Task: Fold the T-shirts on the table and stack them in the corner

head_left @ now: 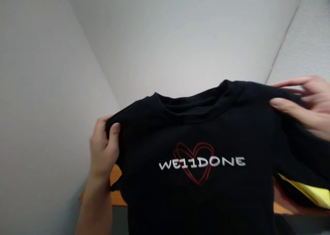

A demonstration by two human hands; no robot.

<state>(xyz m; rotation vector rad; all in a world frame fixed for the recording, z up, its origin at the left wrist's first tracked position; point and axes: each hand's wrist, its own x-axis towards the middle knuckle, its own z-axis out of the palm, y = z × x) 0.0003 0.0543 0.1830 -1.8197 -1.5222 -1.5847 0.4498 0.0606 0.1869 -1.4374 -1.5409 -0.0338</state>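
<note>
A black T-shirt (198, 197) hangs up in front of me, its collar at the top and its front facing me. Across the chest is a white "WE11DONE" print (202, 163) over a red outlined heart. My left hand (103, 147) pinches the shirt's shoulder on the left side, thumb in front. My right hand (306, 104) grips the other shoulder between thumb and fingers. The lower part of the shirt runs out of the bottom of the view.
White walls (43, 84) meet in a corner behind the shirt. Below it, an orange wooden surface (116, 197) shows on the left and right. A yellow and black item (306, 190) lies at the lower right, partly behind the shirt.
</note>
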